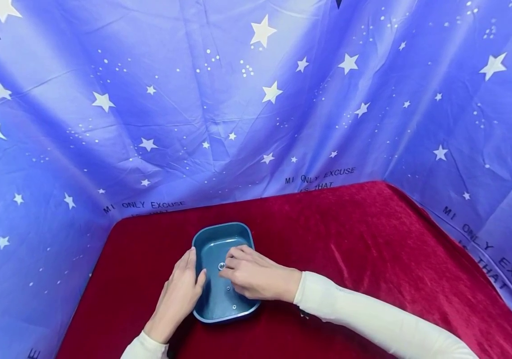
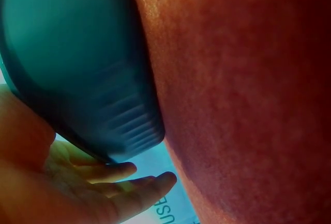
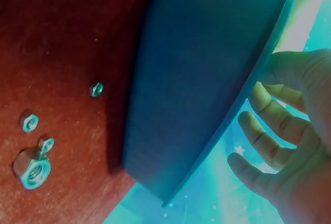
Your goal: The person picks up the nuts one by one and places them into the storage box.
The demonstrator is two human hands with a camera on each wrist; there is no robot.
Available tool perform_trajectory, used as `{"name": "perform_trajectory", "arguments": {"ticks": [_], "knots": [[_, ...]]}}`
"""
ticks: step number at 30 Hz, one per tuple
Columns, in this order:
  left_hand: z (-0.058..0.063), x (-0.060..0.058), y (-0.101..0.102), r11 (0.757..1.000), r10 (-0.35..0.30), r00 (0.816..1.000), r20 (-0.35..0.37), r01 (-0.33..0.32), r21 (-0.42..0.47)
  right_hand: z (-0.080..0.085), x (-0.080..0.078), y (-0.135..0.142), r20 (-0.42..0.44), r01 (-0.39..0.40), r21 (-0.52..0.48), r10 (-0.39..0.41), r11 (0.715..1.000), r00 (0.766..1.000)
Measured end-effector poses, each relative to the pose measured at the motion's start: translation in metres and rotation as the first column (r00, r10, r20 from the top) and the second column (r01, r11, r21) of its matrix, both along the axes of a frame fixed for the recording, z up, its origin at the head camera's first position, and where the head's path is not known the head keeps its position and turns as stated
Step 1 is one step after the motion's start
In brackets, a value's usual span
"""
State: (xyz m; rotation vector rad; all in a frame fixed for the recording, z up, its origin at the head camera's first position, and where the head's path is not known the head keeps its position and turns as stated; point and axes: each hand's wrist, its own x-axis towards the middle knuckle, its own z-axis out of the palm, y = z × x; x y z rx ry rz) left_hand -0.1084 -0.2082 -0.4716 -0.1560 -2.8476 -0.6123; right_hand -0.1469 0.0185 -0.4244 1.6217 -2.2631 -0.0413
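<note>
A deep blue-green plastic tray (image 1: 220, 315) with rounded corners sits on the red cloth. My left hand (image 1: 179, 284) holds its left wall, the thumb over the rim and the fingers along the outside. Inside the tray, my right hand (image 1: 253, 274) has its fingers bent, with thumb and index finger pinching a large metal nut (image 1: 221, 266); the contact is partly hidden. In the right wrist view those two fingertips disappear behind the tray's rim (image 3: 274, 48). Two smaller nuts, one nearer the hand (image 1: 228, 288) and one lower (image 1: 234, 306), lie on the tray floor.
Beside the tray, the right wrist view shows another large nut (image 3: 33, 169) and several small nuts (image 3: 96, 89) on the cloth. Red velvet (image 1: 328, 234) covers the table. A blue star-printed curtain (image 1: 220, 99) hangs around its back and sides.
</note>
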Motion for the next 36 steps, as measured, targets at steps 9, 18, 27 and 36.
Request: {"name": "perform_trajectory", "arguments": {"ticks": [9, 18, 27, 36], "knots": [[0.002, 0.004, -0.007, 1.000, 0.022, 1.000, 0.015, -0.022, -0.005, -0.002, 0.002, -0.016, -0.030, -0.035, 0.023, 0.035, 0.999, 0.999], [0.002, 0.003, -0.007, 1.000, 0.010, 1.000, -0.006, -0.010, -0.006, -0.007, 0.002, -0.022, -0.047, -0.050, 0.035, 0.051, 0.998, 0.998], [0.003, 0.002, -0.006, 1.000, 0.000, 1.000, -0.008, 0.000, -0.004, -0.013, 0.000, -0.028, -0.044, -0.037, 0.059, 0.039, 0.998, 0.998], [0.002, 0.001, -0.003, 1.000, -0.002, 1.000, -0.002, 0.002, -0.005, -0.019, 0.001, -0.034, -0.009, -0.028, 0.101, 0.029, 0.994, 1.000]]}}
